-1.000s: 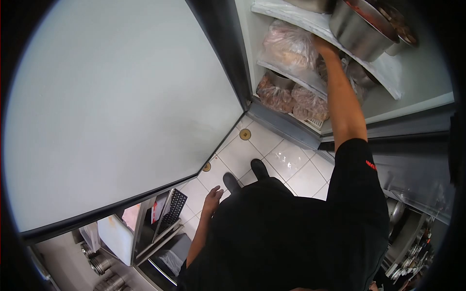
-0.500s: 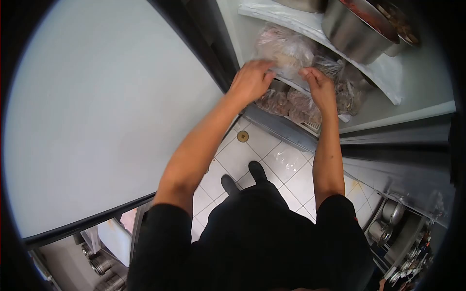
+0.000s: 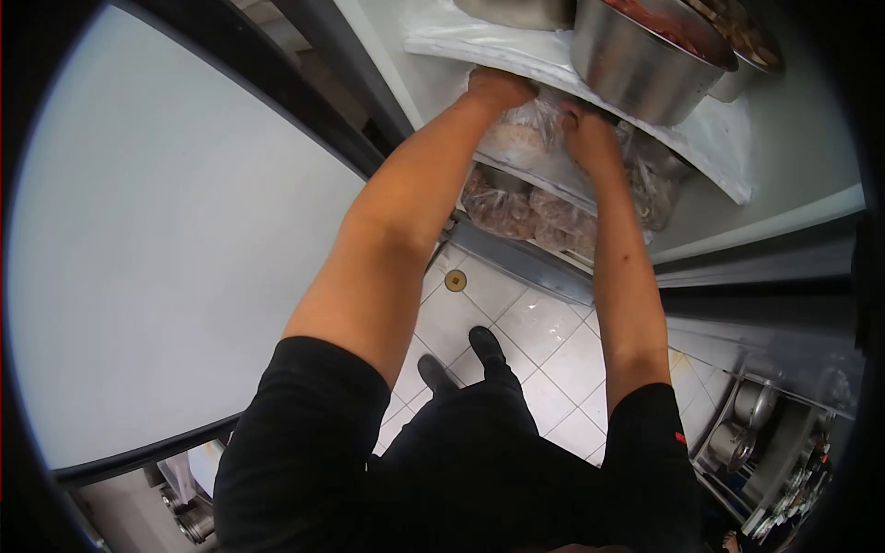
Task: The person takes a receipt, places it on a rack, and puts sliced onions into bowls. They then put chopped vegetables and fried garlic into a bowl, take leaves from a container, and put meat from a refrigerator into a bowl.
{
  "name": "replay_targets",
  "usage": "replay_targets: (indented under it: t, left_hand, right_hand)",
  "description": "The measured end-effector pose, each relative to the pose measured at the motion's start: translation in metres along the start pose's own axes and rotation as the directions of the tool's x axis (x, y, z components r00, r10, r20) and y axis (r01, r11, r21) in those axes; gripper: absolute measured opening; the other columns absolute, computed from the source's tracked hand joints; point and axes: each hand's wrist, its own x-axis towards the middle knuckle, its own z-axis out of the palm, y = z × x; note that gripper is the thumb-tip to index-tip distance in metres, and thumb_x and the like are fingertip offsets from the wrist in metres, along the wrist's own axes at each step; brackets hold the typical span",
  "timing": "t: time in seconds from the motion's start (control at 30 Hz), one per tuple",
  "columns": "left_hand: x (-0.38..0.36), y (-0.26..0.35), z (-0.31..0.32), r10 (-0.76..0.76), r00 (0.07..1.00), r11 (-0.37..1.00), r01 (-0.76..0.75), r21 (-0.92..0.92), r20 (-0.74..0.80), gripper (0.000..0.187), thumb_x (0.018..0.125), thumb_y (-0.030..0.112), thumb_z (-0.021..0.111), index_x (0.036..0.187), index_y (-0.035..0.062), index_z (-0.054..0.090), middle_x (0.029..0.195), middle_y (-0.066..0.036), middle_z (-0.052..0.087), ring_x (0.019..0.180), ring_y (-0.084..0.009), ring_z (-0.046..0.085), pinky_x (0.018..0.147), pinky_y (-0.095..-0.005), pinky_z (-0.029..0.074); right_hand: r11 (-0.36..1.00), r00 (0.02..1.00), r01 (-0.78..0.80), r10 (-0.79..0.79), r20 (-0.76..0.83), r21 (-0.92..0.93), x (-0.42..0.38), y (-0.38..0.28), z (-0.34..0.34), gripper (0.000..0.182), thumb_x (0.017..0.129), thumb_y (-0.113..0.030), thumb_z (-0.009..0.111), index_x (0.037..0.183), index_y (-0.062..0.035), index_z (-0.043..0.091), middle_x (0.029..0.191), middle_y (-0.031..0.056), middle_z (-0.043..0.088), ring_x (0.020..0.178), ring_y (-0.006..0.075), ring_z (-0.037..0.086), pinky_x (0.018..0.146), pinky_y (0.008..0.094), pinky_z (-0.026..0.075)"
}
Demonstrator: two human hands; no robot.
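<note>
A clear plastic bag (image 3: pixel 525 134) with pale contents rests on the middle shelf of an upright fridge. My left hand (image 3: pixel 501 88) reaches in under the upper shelf and is closed on the bag's upper left part, its fingertips partly hidden. On the other side of the bag, my right hand (image 3: pixel 590 136) has its fingers curled around the gathered plastic. Further bags of dark food (image 3: pixel 650 184) lie to the right of my right hand. Bags of brownish-pink meat (image 3: pixel 502 207) sit on the level below.
Above my hands, a plastic-wrapped shelf (image 3: pixel 489 41) carries a steel pot (image 3: pixel 636 64) of red food and other containers. The open fridge door (image 3: pixel 184 249) stands at my left. A rack with steel pots (image 3: pixel 733 442) is at lower right, over a tiled floor (image 3: pixel 539 323).
Both hands have moved deeper into the fridge, up along the bag to its top. My left hand has gone from the bag's front edge to beneath the upper shelf.
</note>
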Motion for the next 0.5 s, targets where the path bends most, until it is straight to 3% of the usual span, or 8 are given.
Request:
replay_targets:
  t: [0.03, 0.13, 0.23, 0.3, 0.33, 0.4, 0.43, 0.5]
  left_hand:
    - [0.002, -0.011, 0.002, 0.085, 0.995, 0.996, -0.086, -0.017, -0.048, 0.046, 0.081, 0.041, 0.059, 0.118, 0.0135, 0.064, 0.127, -0.009, 0.060, 0.117, -0.0263, 0.055, 0.098, -0.0380, 0.044]
    - [-0.029, -0.013, -0.036, 0.010, 0.999, 0.980, -0.003, -0.200, 0.030, 0.049, 0.077, 0.045, 0.065, 0.115, 0.0140, 0.065, 0.119, -0.012, 0.064, 0.111, -0.0277, 0.059, 0.095, -0.0380, 0.045]
    - [-0.052, -0.009, -0.078, -0.082, 0.911, 0.899, 0.242, -0.364, 0.405, 0.050, 0.074, 0.046, 0.068, 0.112, 0.0143, 0.066, 0.109, -0.012, 0.068, 0.104, -0.0286, 0.062, 0.093, -0.0379, 0.045]
    - [-0.060, -0.009, -0.081, -0.035, 0.947, 0.947, 0.133, -0.292, 0.318, 0.047, 0.073, 0.045, 0.070, 0.108, 0.0141, 0.066, 0.102, -0.011, 0.069, 0.097, -0.0292, 0.064, 0.091, -0.0389, 0.045]
    - [-0.067, -0.009, -0.081, -0.012, 0.961, 0.964, 0.085, -0.253, 0.276, 0.045, 0.073, 0.044, 0.071, 0.106, 0.0139, 0.067, 0.099, -0.011, 0.069, 0.093, -0.0294, 0.064, 0.090, -0.0394, 0.045]
    - [-0.090, -0.007, -0.095, 0.016, 0.968, 1.000, -0.017, 0.004, 0.252, 0.040, 0.075, 0.040, 0.070, 0.107, 0.0148, 0.067, 0.100, -0.009, 0.069, 0.097, -0.0290, 0.063, 0.087, -0.0399, 0.045]
    - [-0.101, -0.005, -0.102, 0.033, 0.970, 0.988, -0.067, 0.136, 0.239, 0.038, 0.076, 0.037, 0.070, 0.107, 0.0153, 0.067, 0.101, -0.008, 0.068, 0.098, -0.0288, 0.062, 0.086, -0.0402, 0.046]
    - [-0.129, -0.003, -0.108, 0.144, 0.943, 0.967, -0.199, 0.158, 0.301, 0.035, 0.076, 0.035, 0.071, 0.103, 0.0143, 0.067, 0.099, -0.007, 0.067, 0.100, -0.0281, 0.059, 0.090, -0.0413, 0.043]
  right_hand:
    - [0.999, 1.000, 0.024, -0.025, -0.014, -0.029, 0.009, 0.004, 0.004, 0.032, 0.086, -0.022, 0.060, 0.114, -0.0076, 0.065, 0.113, 0.0202, 0.064, 0.108, 0.0376, 0.059, 0.093, 0.0426, 0.046]
    - [0.985, 0.992, 0.124, -0.128, -0.021, -0.123, 0.034, 0.015, 0.023, 0.034, 0.085, -0.025, 0.059, 0.115, -0.0090, 0.065, 0.113, 0.0222, 0.063, 0.108, 0.0372, 0.059, 0.093, 0.0445, 0.046]
    - [0.960, 0.972, 0.236, -0.231, 0.052, -0.149, 0.038, 0.005, 0.028, 0.035, 0.083, -0.024, 0.060, 0.114, -0.0077, 0.065, 0.116, 0.0218, 0.062, 0.109, 0.0345, 0.059, 0.095, 0.0431, 0.045]
    - [0.962, 0.959, 0.267, -0.260, 0.116, -0.057, 0.025, -0.014, 0.021, 0.036, 0.081, -0.023, 0.060, 0.112, -0.0066, 0.066, 0.117, 0.0208, 0.062, 0.109, 0.0326, 0.060, 0.097, 0.0430, 0.044]
    - [0.909, 0.913, 0.405, -0.399, 0.080, -0.097, 0.019, -0.013, 0.021, 0.033, 0.080, -0.021, 0.062, 0.109, -0.0066, 0.066, 0.117, 0.0193, 0.061, 0.109, 0.0331, 0.059, 0.098, 0.0431, 0.042]
    - [0.747, 0.762, 0.638, -0.647, 0.016, -0.188, 0.005, -0.008, 0.015, 0.027, 0.077, -0.016, 0.064, 0.102, -0.0066, 0.068, 0.119, 0.0162, 0.060, 0.108, 0.0342, 0.058, 0.100, 0.0432, 0.040]
    - [0.722, 0.735, 0.672, -0.677, 0.037, -0.165, -0.006, -0.004, 0.010, 0.026, 0.077, -0.018, 0.062, 0.100, -0.0076, 0.069, 0.116, 0.0159, 0.062, 0.107, 0.0328, 0.059, 0.100, 0.0441, 0.040]
    - [0.671, 0.680, 0.732, -0.729, 0.077, -0.114, -0.032, -0.001, -0.004, 0.025, 0.076, -0.021, 0.060, 0.096, -0.0095, 0.070, 0.110, 0.0154, 0.065, 0.103, 0.0300, 0.060, 0.099, 0.0460, 0.040]
